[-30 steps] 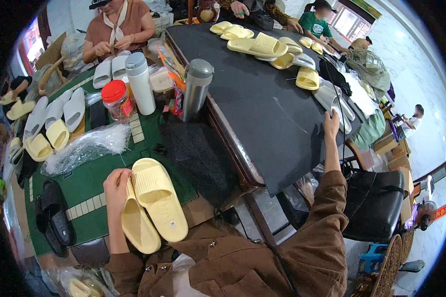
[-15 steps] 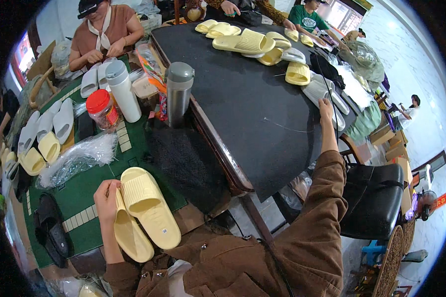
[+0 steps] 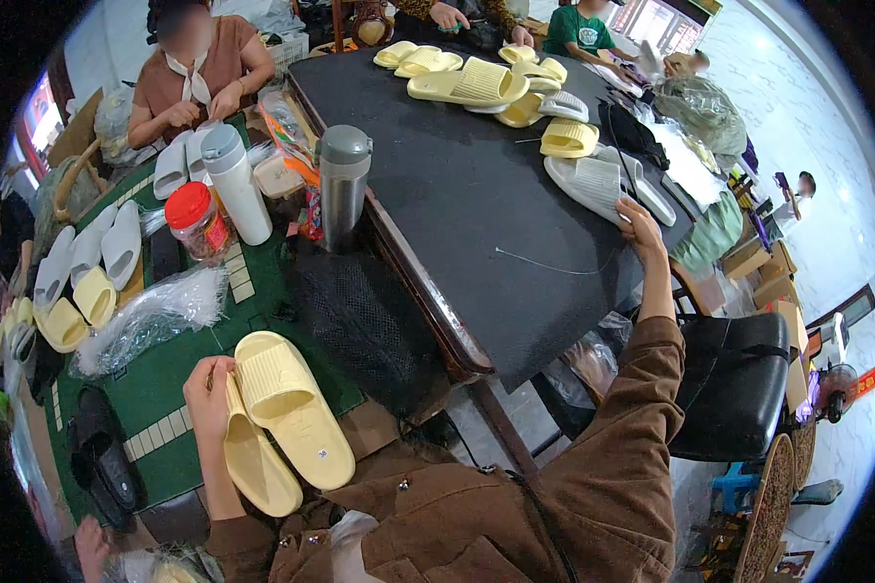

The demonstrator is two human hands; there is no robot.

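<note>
My left hand (image 3: 207, 394) is closed on the edge of a pair of pale yellow slippers, held above the green mat. The right one of the pair, a yellow slipper (image 3: 292, 408), shows its ribbed strap and insole; its mate (image 3: 262, 466) is tucked beside it at a tilt. With my right arm stretched out over the black tabletop (image 3: 447, 204), my right hand (image 3: 640, 228) grips the near end of a pale grey slipper (image 3: 591, 187). Another grey slipper (image 3: 656, 199) lies just beyond it. A thin clear strand (image 3: 554, 270) trails across the tabletop near that hand.
A grey flask (image 3: 343, 189), white bottle (image 3: 236, 185) and red-lidded jar (image 3: 196, 219) stand by the table edge. Black mesh (image 3: 360, 316), bundled clear strands (image 3: 156, 316) and black slippers (image 3: 102, 457) lie on the green mat (image 3: 180, 364). Several people work around; another person's hand (image 3: 92, 546) shows lower left.
The grey slipper at my right hand has swung left, apart from the other grey one, and my right hand has come slightly nearer. My left hand stays with the yellow pair.
</note>
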